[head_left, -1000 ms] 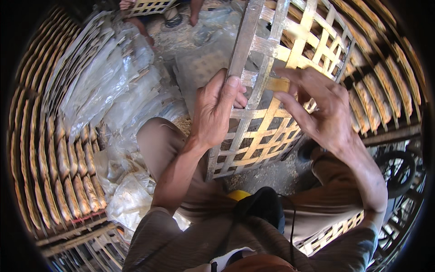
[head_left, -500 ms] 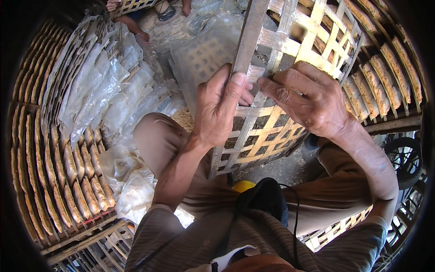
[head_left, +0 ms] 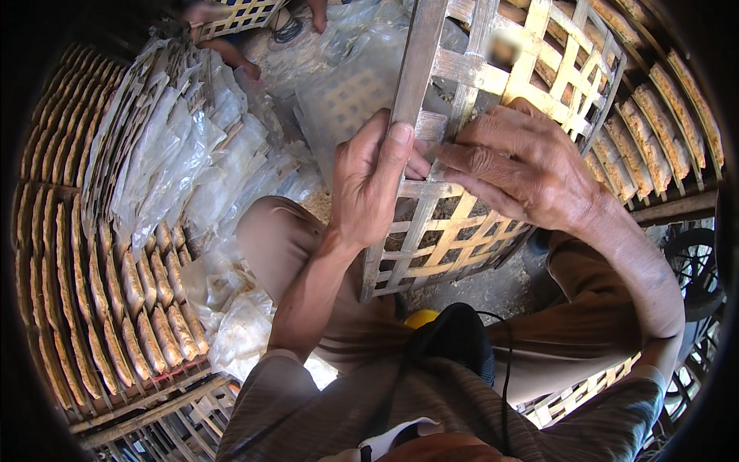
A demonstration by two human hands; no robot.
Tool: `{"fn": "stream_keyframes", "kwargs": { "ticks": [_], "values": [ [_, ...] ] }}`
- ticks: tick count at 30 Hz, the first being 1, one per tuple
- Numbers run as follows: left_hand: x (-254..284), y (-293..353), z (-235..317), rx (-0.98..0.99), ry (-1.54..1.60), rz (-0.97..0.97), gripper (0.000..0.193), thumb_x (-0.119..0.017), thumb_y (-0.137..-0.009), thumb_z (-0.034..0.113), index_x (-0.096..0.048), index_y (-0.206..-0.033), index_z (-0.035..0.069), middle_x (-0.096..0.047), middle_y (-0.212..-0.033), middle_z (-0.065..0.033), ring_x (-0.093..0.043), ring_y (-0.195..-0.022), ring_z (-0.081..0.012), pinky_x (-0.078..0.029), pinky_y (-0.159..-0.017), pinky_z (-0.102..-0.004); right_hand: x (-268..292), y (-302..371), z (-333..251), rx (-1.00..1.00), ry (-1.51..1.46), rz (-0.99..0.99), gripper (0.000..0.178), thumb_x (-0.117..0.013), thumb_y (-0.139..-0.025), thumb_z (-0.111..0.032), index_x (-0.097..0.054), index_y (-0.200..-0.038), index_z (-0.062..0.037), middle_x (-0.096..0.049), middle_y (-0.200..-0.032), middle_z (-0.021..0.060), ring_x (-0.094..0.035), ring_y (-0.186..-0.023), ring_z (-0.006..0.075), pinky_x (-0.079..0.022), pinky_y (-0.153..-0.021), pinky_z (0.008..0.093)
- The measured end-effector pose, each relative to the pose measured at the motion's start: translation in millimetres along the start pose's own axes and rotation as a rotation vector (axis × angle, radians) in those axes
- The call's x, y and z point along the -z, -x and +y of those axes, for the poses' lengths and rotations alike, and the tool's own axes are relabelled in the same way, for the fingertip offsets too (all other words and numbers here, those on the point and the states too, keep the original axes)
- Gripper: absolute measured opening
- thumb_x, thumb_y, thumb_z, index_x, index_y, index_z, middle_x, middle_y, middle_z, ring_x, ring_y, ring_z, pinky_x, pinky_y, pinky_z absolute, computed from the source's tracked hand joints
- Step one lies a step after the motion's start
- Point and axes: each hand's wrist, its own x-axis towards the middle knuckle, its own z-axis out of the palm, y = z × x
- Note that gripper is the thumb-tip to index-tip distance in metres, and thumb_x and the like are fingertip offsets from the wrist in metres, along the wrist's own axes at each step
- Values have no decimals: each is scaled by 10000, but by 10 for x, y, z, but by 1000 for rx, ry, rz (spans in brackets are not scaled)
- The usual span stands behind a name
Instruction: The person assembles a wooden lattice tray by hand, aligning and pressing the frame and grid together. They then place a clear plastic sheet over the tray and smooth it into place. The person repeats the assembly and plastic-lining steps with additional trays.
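A woven bamboo tray (head_left: 446,266) with an open lattice and a wooden edge bar (head_left: 419,65) stands tilted over my lap. My left hand (head_left: 362,192) is closed round that bar, thumb on the near face and fingertips passing behind it through the lattice. Just to the right, my right hand (head_left: 531,165) is bent over the weave, its fingers drawn together at a bamboo strip beside the bar. The fingertips of this hand are partly hidden, so the exact grip does not show.
Racks of orange-brown slabs (head_left: 138,285) stand at left, with more slabs (head_left: 643,142) at upper right. Crumpled plastic sheets (head_left: 165,162) lean in a stack at left. Another person's feet and lattice tray (head_left: 239,17) show at the top. A black spoked wheel (head_left: 693,269) is at right.
My right fingers have shifted slightly down along the weave and curled more. My left hand keeps its hold on the bar. The other person's tray at the top has moved a little.
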Motion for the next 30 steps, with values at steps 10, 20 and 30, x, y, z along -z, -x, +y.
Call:
{"fn": "stream_keyframes", "kwargs": {
  "ticks": [10, 20, 30],
  "values": [
    [-60, 31, 52, 3, -51, -2, 376, -462, -1124, 320, -638, -1025, 2, -689, -703, -65, -654, -669, -109, -507, -632, -278, 141, -112, -93, -26, -203, 75, 76, -755, -875, -134, -757, -917, -70, -681, -866, 41, -709, -725, 187, -617, -566, 328],
    [-67, 62, -20, -54, 91, -86, 431, -452, -1125, 364, -648, -1127, -19, -709, -738, -68, -663, -690, -115, -524, -679, -279, 465, -215, 173, -281, 392, 228, 593, -795, -884, -240, -615, -1431, -99, -568, -918, 52, -576, -781, 230, -525, -660, 363],
    [-124, 83, -44, -81, 124, -135, 407, -452, -1123, 304, -646, -1124, -54, -719, -751, -73, -671, -719, -119, -523, -684, -273, 535, -208, 208, -360, 141, 357, 297, -842, -833, -91, -772, -1115, -33, -609, -746, 51, -599, -610, 147, -494, -550, 301]
  ]
}}
